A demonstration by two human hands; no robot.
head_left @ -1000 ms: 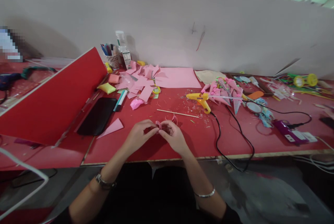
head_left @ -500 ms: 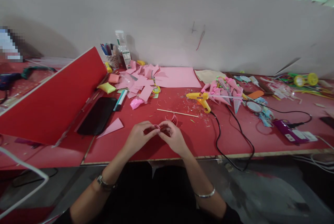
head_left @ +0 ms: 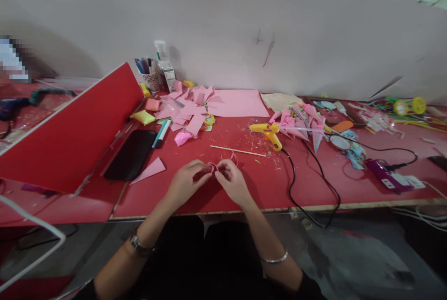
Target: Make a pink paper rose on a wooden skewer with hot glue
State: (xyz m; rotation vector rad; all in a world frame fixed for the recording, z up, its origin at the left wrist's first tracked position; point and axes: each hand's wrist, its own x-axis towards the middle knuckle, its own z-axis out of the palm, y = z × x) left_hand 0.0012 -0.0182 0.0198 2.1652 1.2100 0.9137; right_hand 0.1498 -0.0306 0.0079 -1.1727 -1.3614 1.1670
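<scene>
Leftmost, a red divider board [head_left: 70,132] leans at a slant beside the work area, and a black phone [head_left: 131,154] lies flat just under its lower edge, out of reach of the scraps. A pink paper triangle [head_left: 150,170] lies by the phone, tip toward the lower left. Behind it a heap of pink paper offcuts [head_left: 186,109] is pushed to the back of the red table [head_left: 314,188], which leaves the front strip bare for handwork.

Over that strip the left hand [head_left: 185,183] pinches one side of a small pink curled paper strip [head_left: 212,167], thumb and forefinger closed on it. The right hand [head_left: 233,181] closes its fingertips on the other side, so the curl hangs between the two hands just above the table, near the front edge. Held from both sides like this, it likely keeps its coil shape. Its opening seems to face up and toward the camera, with the roll's axis running roughly away from the person; it is too small to be sure. Another pink curl [head_left: 232,158] lies on the table just behind the right fingers.

Further right, a thin wooden stick [head_left: 237,151] lies nearly crosswise. A yellow glue gun [head_left: 268,131] rests on its side, nozzle pointing left, its black cord [head_left: 296,183] looping to the table edge. Pink paper cones [head_left: 302,120] are piled behind it.
</scene>
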